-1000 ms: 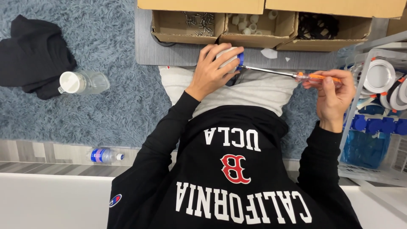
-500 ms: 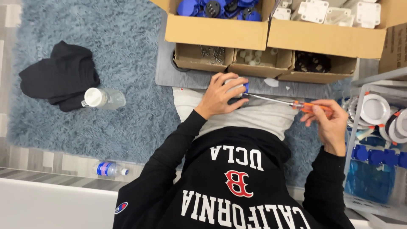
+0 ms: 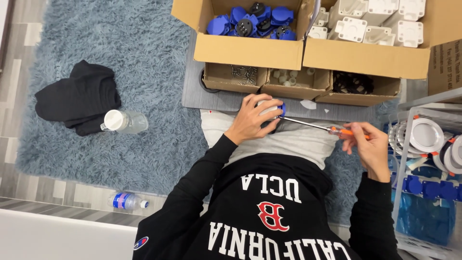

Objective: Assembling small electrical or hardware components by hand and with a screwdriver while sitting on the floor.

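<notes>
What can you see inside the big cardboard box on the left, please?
The cardboard box holds blue plastic parts, some with black round centres. They are piled up, so anything beneath them and the box bottom is hidden.

Two large cardboard boxes sit at the far edge of the rug, one of blue parts point(image 3: 250, 21) and one of white parts point(image 3: 380, 24). Three small open boxes point(image 3: 293, 82) line up before them. Two plastic bottles: one on the rug point(image 3: 124, 121), one on the floor point(image 3: 127, 201). One screwdriver point(image 3: 327, 129). One black garment point(image 3: 77, 98).
</notes>
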